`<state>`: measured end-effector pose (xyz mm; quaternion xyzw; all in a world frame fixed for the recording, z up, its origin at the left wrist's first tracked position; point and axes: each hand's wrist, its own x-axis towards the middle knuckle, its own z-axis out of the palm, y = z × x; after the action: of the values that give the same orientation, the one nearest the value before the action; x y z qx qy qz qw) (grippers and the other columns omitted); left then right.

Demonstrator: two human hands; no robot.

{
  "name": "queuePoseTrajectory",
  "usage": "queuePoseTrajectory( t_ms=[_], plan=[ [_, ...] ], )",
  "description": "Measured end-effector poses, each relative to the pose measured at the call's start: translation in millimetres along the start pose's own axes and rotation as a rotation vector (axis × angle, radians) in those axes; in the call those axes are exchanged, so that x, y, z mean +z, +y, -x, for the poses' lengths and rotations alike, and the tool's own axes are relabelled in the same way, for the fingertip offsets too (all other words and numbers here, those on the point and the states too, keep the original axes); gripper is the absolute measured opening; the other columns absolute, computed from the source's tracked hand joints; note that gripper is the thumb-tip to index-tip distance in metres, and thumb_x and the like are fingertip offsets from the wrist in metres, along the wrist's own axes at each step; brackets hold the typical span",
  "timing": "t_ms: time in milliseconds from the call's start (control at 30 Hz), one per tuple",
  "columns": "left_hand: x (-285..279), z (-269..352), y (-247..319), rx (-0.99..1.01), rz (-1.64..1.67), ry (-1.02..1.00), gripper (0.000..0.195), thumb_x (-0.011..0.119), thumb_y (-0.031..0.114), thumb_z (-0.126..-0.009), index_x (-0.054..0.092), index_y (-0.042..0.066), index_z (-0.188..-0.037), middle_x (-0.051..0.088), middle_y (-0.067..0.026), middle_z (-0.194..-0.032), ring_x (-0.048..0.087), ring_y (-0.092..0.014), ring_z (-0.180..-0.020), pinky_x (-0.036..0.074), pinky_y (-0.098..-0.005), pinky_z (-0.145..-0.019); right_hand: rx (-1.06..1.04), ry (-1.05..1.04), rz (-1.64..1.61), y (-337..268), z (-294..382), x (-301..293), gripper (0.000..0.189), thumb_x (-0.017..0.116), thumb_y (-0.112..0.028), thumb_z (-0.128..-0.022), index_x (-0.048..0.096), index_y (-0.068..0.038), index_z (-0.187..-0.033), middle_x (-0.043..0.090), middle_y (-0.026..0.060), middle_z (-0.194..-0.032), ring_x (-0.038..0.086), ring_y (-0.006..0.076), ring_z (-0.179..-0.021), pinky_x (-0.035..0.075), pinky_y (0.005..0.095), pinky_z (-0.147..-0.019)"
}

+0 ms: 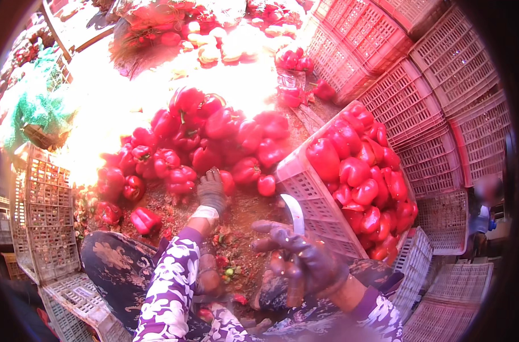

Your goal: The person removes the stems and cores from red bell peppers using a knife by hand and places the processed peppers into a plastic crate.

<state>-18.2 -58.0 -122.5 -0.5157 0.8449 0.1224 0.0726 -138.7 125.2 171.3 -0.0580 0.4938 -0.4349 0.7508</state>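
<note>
My left hand (210, 188), in a grey knit glove, reaches to the front edge of a heap of red bell peppers (221, 124). Its fingers are against the heap, and a small red pepper (227, 183) shows right beside them. Whether they grip anything is hidden by the back of the hand. My right hand (304, 263), in a dark wet glove, holds a curved knife (294, 211) with the blade pointing up. To the right of the knife stands a tilted pink plastic crate (310, 205) filled with red peppers (362, 179).
Stacked pink crates (396, 98) rise at the right. Other plastic crates (50, 213) stand at the left, near green netting (45, 94). Scraps and seeds litter the floor (242, 218) between my legs. Glare washes out the far ground. A loose pepper (145, 220) lies by my left knee.
</note>
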Motion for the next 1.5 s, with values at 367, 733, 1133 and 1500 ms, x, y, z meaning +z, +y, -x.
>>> queuePoseTrajectory(
  t_ms=[367, 733, 1133, 1500],
  plan=[
    [-83.6, 32.6, 1.0, 0.005, 1.870, -0.349, 0.037, 0.070, 0.021, -0.082, 0.061, 0.005, -0.114, 0.066, -0.0008, -0.099, 0.065, -0.015, -0.089, 0.054, -0.0280, -0.076, -0.511, 0.333, 0.347, -2.4, -18.1, -9.7, 0.058, 0.058, -0.026, -0.098, 0.036, 0.000, -0.145, 0.060, 0.0171, -0.125, 0.066, 0.0133, -0.071, 0.049, 0.0204, -0.049],
    [-268.8, 149.9, 26.3, 0.527, 1.612, -0.214, 0.063, 0.068, 0.013, -0.088, 0.039, 0.005, -0.143, 0.057, -0.0076, -0.128, 0.057, -0.019, -0.118, 0.051, -0.0333, -0.097, -0.774, 0.102, 0.492, -10.9, -0.6, 25.8, 0.076, 0.062, -0.035, -0.096, 0.021, -0.010, -0.154, 0.060, 0.0055, -0.116, 0.055, 0.0060, -0.064, 0.042, 0.0215, -0.047],
    [-254.1, 148.3, -3.2, 0.572, 1.357, 0.237, 0.059, 0.073, 0.022, -0.083, 0.047, 0.002, -0.133, 0.059, -0.0104, -0.120, 0.060, -0.020, -0.109, 0.051, -0.0335, -0.095, -0.873, -0.147, 0.474, -9.1, -17.2, 44.1, 0.068, 0.062, -0.020, -0.097, 0.026, -0.006, -0.153, 0.051, 0.0110, -0.139, 0.047, 0.0149, -0.126, 0.041, 0.0312, -0.105],
    [-253.1, 144.1, -25.9, 0.545, 0.838, 0.665, 0.047, 0.072, 0.015, -0.085, 0.055, 0.000, -0.126, 0.062, -0.0118, -0.115, 0.060, -0.022, -0.104, 0.050, -0.0341, -0.087, -1.096, 0.389, 1.184, 8.8, -64.0, 40.0, 0.067, 0.055, -0.003, -0.090, 0.026, 0.000, -0.151, 0.065, 0.0206, -0.103, 0.069, 0.0292, -0.073, 0.054, 0.0401, -0.062]
  ],
)
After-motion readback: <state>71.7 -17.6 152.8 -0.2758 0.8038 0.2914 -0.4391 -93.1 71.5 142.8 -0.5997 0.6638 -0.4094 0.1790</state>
